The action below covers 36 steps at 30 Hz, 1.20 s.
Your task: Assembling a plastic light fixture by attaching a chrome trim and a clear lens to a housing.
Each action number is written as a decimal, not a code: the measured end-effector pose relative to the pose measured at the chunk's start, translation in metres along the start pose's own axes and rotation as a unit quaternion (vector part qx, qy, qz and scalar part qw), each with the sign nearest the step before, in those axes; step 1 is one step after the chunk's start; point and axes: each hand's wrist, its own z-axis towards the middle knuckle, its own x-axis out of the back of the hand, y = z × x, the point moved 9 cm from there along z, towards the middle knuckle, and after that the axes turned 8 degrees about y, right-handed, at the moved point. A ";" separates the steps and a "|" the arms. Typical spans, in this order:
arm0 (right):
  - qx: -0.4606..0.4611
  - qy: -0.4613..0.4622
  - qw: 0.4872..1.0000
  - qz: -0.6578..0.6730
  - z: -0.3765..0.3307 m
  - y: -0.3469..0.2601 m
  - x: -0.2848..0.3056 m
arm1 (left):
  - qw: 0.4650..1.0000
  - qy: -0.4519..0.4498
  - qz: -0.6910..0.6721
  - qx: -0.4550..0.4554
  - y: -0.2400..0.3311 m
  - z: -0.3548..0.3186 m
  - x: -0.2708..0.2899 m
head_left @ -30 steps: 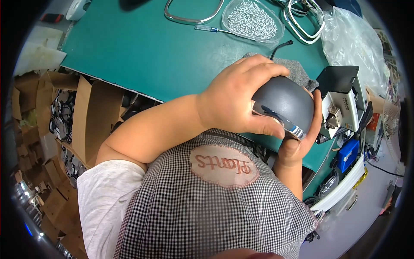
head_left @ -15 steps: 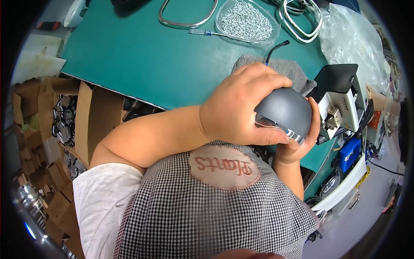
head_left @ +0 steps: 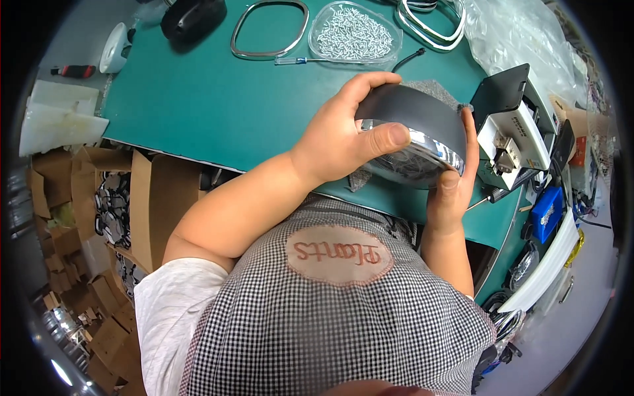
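Gripping a chrome-rimmed black lamp housing (head_left: 413,109) between them, left hand (head_left: 338,145) and right hand (head_left: 452,198) flank its long axis, slanting far-left to near-right above the green tabletop (head_left: 218,112).

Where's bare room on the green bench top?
Biggest patch: left part of the green top, bounded by the black part, metal frame and screwdriver behind, the left hand and held housing at right, the bench edge in front. Crowded: back right, with screws, white frames and clear plastic; right, around the right hand and black-and-white device.
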 end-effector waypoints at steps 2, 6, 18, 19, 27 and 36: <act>0.006 0.007 1.000 0.009 -0.001 0.005 0.002 | 1.000 0.005 0.007 -0.003 0.000 0.000 0.002; 0.017 -0.004 1.000 -0.004 -0.003 0.003 0.000 | 1.000 0.000 0.019 0.009 0.011 -0.002 0.002; 0.099 -0.036 0.991 -0.080 -0.013 -0.014 -0.009 | 0.973 -0.122 0.178 0.078 0.037 -0.007 0.005; 0.099 -0.036 0.991 -0.080 -0.012 -0.012 -0.008 | 0.969 -0.114 0.203 0.082 0.039 -0.008 0.006; 0.160 -0.017 0.980 -0.113 -0.012 -0.018 -0.011 | 0.954 -0.095 0.272 0.078 0.051 -0.009 0.003; 0.177 -0.037 0.972 -0.151 -0.009 -0.023 -0.014 | 0.951 -0.115 0.262 0.116 0.052 -0.006 0.012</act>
